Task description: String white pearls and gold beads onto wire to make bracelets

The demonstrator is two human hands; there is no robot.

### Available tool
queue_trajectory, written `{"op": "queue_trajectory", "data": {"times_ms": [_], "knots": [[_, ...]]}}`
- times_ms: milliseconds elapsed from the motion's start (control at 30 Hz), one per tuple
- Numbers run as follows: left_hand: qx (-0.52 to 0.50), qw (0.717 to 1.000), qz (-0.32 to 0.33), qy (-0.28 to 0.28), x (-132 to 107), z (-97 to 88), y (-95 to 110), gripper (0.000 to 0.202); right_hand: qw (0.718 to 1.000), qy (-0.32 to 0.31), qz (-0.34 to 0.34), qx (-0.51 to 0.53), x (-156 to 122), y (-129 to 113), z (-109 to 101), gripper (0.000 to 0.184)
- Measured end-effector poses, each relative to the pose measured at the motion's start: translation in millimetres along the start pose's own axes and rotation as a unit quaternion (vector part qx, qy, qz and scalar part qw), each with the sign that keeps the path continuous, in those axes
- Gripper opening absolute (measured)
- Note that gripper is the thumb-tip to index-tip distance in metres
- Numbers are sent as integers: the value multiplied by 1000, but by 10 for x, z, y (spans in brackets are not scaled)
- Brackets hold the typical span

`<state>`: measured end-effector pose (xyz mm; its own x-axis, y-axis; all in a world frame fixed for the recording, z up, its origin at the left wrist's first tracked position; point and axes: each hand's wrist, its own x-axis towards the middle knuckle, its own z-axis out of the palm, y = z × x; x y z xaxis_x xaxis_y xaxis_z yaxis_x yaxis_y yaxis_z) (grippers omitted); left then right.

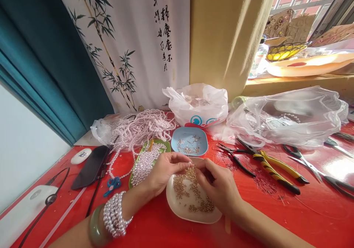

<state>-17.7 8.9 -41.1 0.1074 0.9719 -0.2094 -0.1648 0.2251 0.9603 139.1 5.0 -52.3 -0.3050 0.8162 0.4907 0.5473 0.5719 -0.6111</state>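
Note:
My left hand (166, 170) and my right hand (219, 183) meet over a white dish (179, 210), thumb and forefinger pinched together on each. Whatever sits between the fingertips is too small to make out. Small gold beads (204, 205) lie scattered in the dish below. Under and beside my left hand is a green tray (131, 180) filled with pearl beads (143, 164). Just beyond the hands, a blue tray (174, 142) holds small metal pieces (189, 146). Pearl bracelets (116, 215) and a green bangle (96, 226) circle my left wrist.
Strings of pearl beads (146, 124) are heaped behind the green tray. White plastic bags (199, 106) stand at the back. Pliers (279, 170), cutters (236, 159) and scissors (306, 163) lie at right. A phone (90, 168) and a blue ornament (113, 185) are at left.

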Motion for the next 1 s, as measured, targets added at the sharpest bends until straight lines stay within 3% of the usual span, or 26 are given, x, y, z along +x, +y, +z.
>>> {"op": "queue_trajectory", "data": {"times_ms": [700,1000], "knots": [[26,999,35,-6,-26,4,-22,16,999,1,1,-48,-10,-18,7,13],[25,998,63,-2,-37,22,-14,16,999,-40,2,10,-12,-4,6,16]]}}
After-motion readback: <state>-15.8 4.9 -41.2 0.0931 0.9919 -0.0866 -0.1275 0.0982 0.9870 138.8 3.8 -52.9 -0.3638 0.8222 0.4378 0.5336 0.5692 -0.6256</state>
